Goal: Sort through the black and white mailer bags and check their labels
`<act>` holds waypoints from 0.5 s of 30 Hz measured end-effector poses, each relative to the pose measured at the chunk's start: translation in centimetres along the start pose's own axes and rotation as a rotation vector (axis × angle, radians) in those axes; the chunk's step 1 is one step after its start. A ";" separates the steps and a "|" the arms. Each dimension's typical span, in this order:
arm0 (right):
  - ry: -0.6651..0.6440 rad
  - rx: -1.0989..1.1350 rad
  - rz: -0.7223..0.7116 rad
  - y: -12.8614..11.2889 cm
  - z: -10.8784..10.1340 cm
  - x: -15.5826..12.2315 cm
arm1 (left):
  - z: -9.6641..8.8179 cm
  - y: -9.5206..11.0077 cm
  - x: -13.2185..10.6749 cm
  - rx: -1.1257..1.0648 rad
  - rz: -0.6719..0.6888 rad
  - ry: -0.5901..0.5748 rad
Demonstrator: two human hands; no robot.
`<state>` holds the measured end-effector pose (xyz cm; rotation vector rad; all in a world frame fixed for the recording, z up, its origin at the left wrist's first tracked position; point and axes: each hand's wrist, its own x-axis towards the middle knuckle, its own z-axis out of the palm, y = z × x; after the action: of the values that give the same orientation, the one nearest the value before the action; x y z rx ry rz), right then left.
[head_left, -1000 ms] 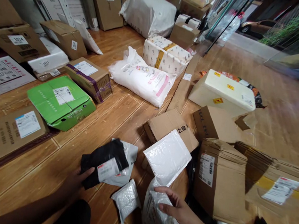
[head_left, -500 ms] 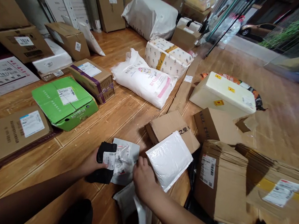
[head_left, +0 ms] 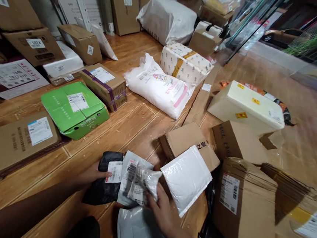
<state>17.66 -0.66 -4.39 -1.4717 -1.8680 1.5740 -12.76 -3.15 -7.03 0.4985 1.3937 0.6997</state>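
The step in hand looks like handling a black parcel (head_left: 104, 190) and a crinkled packet (head_left: 144, 182), both left of the white padded mailer (head_left: 187, 180). The left hand (head_left: 94, 175) grips the parcel, thumb on top; the right hand (head_left: 163, 208) has its fingers closed on the packet, over a grey pouch (head_left: 127, 169). The next move probably calls for gentle grips — the packet looks soft. The left fingers hide beneath the parcel, and whether packet and pouch touch is hard to tell. A second grey pouch (head_left: 133, 226), nearer the wearer than the mailer, is cut off below.
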 end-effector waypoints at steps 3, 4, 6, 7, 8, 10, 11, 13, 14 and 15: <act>-0.022 0.026 0.021 2.1 -1.7 -1.7 | 0.4 0.6 1.0 0.081 0.087 0.041; -0.025 0.045 0.047 2.7 -1.8 -1.9 | 0.6 0.8 1.3 0.152 0.130 0.065; -0.012 0.083 0.113 3.5 -1.8 -2.0 | 0.9 1.4 1.7 0.377 0.244 0.140; -0.009 0.082 0.146 3.6 -1.6 -2.0 | 1.0 1.7 1.7 0.516 0.285 0.183; -0.008 0.063 0.175 3.5 -1.5 -2.0 | 1.1 2.0 1.6 0.656 0.309 0.213; -0.007 0.002 0.211 2.9 -1.3 -1.8 | 1.3 2.5 1.2 0.878 0.297 0.193; -0.012 -0.027 0.227 2.5 -1.2 -1.8 | 1.3 2.5 0.9 0.949 0.279 0.148; -0.023 -0.047 0.259 1.7 -1.2 -1.7 | 1.3 2.4 0.1 1.040 0.303 0.020; -0.027 -0.039 0.270 1.5 -1.3 -1.6 | 1.3 2.2 -0.4 1.049 0.343 -0.052; -0.031 -0.028 0.275 1.4 -1.3 -1.6 | 1.2 2.2 -0.8 1.031 0.384 -0.122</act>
<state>20.02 -1.35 -4.49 -1.7898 -1.7712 1.7031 -11.90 -2.05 -4.76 1.6188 1.4863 0.1801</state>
